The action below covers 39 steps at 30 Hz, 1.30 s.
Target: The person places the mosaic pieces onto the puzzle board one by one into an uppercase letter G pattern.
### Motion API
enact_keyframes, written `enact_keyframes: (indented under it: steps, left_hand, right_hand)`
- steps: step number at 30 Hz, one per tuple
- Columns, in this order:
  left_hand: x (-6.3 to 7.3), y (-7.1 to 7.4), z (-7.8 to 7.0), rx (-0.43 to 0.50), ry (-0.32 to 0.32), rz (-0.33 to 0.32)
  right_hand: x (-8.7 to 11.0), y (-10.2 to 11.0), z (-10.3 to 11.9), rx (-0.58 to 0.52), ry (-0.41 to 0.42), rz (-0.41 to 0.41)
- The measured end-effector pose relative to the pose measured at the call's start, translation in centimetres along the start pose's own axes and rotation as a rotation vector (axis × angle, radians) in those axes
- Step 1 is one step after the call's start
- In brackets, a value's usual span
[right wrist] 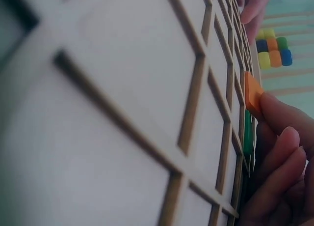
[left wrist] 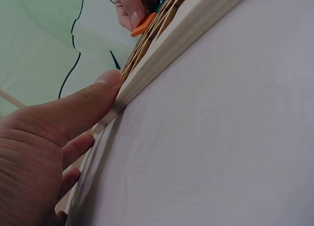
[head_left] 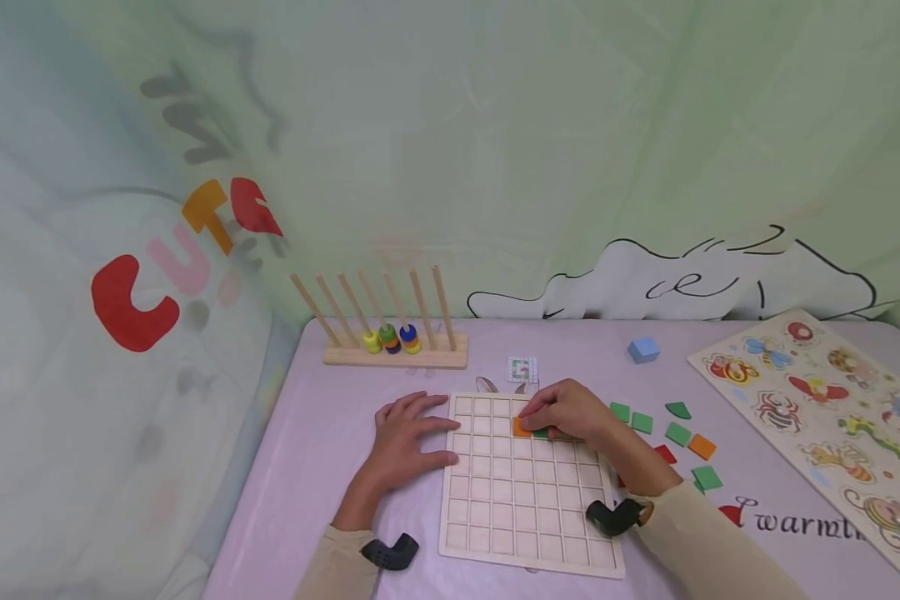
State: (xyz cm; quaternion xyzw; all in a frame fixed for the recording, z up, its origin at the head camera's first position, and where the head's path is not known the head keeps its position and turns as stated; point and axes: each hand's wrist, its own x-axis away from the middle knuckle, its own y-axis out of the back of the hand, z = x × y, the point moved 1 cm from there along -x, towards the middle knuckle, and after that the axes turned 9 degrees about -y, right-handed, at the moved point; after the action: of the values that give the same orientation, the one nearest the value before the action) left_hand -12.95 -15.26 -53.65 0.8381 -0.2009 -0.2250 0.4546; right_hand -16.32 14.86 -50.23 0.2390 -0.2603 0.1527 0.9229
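Observation:
A pale wooden grid board [head_left: 502, 500] lies flat on the table. My right hand [head_left: 570, 410] pinches an orange square tile [right wrist: 252, 93] at the upper part of the board; in the right wrist view the tile stands tilted over a cell. Beside it a green tile [right wrist: 248, 132] sits in the grid, partly hidden by the fingers. My left hand [head_left: 408, 442] rests at the board's left edge with fingers spread, and its thumb [left wrist: 110, 81] touches the rim. Behind the board lies a small pattern card [head_left: 522, 369] with a green figure on it.
Right of the board lie loose green tiles [head_left: 678, 433], an orange tile [head_left: 702, 447] and a red tile [head_left: 665, 454]. A peg stand [head_left: 395, 358] with coloured beads is at the back left. A blue block [head_left: 643, 349] and an insect puzzle board [head_left: 810, 417] occupy the right side.

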Motion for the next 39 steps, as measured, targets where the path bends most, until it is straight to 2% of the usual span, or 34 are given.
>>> enact_keyframes:
  steps: [10, 24, 39]
  left_hand:
    - [0.09, 0.25, -0.11, 0.025, -0.052, -0.056]
    - [0.09, 0.22, -0.11, 0.020, -0.033, -0.032]
    - [0.07, -0.07, 0.07, 0.017, -0.043, -0.041]
  right_hand:
    - [0.42, -0.15, 0.61, 0.055, -0.005, -0.033]
    - [0.02, -0.38, 0.50, 0.080, -0.021, -0.062]
    - [0.04, -0.53, 0.32, 0.106, -0.022, -0.079]
